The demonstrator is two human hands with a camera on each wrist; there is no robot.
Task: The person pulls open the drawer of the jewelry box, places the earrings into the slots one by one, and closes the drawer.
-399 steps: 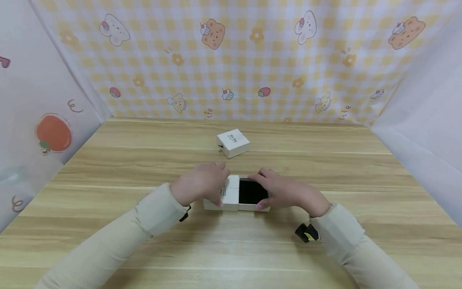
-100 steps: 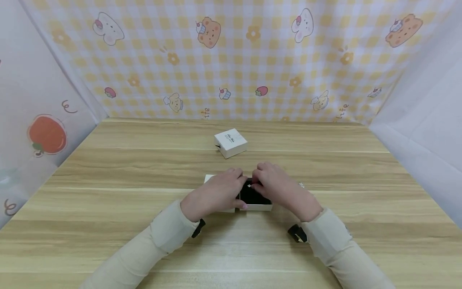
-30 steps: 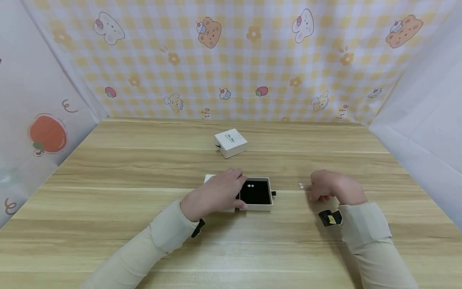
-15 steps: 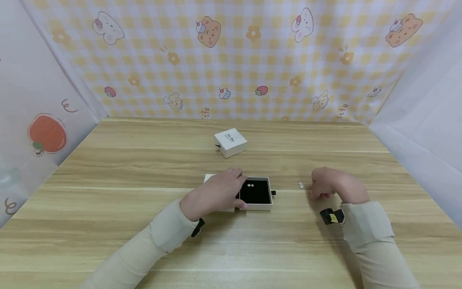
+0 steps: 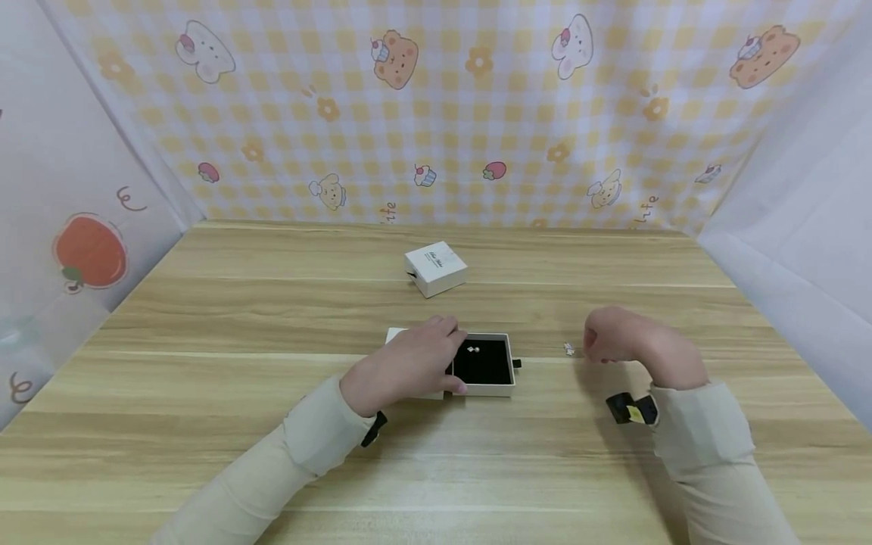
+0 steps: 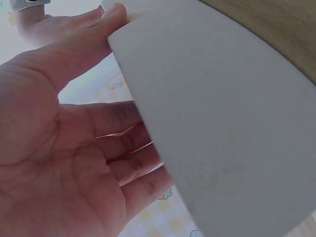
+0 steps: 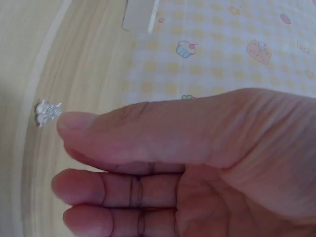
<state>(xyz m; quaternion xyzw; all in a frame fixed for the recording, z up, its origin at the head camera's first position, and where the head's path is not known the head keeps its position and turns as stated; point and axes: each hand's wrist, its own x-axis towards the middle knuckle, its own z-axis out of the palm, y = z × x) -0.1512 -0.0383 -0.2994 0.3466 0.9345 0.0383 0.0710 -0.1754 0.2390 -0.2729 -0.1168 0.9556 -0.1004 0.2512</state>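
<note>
My left hand (image 5: 409, 359) holds the sleeve of a white box (image 6: 222, 113), thumb on the near side and fingers on the far side. Out of the sleeve's right end extends a drawer (image 5: 482, 391) lined with black padding, with two small earring studs (image 5: 473, 350) near its back. Right of the drawer, a silvery sparkly piece of jewelry (image 5: 568, 349) lies on the table. Beside it, my right hand (image 5: 623, 338) hovers just above the tabletop, thumb pressed to the index finger. In the right wrist view, nothing shows between these fingertips; a tiny item could be hidden there.
A second white box (image 5: 437, 269) with black lettering sits closed farther back on the wood-grain table (image 5: 272, 303). Behind the table hangs a yellow checked curtain (image 5: 450, 113), with white sheets at both sides. A black tab (image 5: 517, 364) sticks out of the drawer's right end.
From near the drawer's back, my right hand has moved right to the tabletop, then risen slightly. Uncovered, the two studs now show on the black padding. My left hand keeps its hold.
</note>
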